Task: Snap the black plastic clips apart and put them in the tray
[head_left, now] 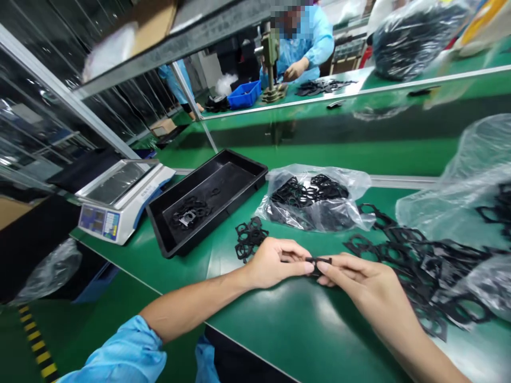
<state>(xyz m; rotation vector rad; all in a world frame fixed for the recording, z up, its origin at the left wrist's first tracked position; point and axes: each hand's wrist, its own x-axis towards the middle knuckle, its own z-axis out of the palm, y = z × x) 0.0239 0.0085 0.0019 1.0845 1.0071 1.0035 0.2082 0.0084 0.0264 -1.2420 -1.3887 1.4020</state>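
Both my hands meet over the green table, pinching a small black part (pixel 318 260) between thumbs and fingers. My left hand (pixel 277 261) grips its left end and my right hand (pixel 355 274) its right end; the fingers hide much of its shape. Just left of my left hand lies a small pile of black ring-shaped parts (pixel 250 237). Beyond my hands, a clear plastic bag (pixel 339 213) holds many similar black pieces. To the right of my right hand spreads a large heap of flat black parts with round holes (pixel 423 260).
A black tray (pixel 215 210) with a few black parts stands at the left, beside a white digital scale (pixel 120 202). Another clear bag (pixel 443 175) lies at the right. Across a green conveyor (pixel 247 141), a person in blue (pixel 319 37) works by a press (pixel 271 64).
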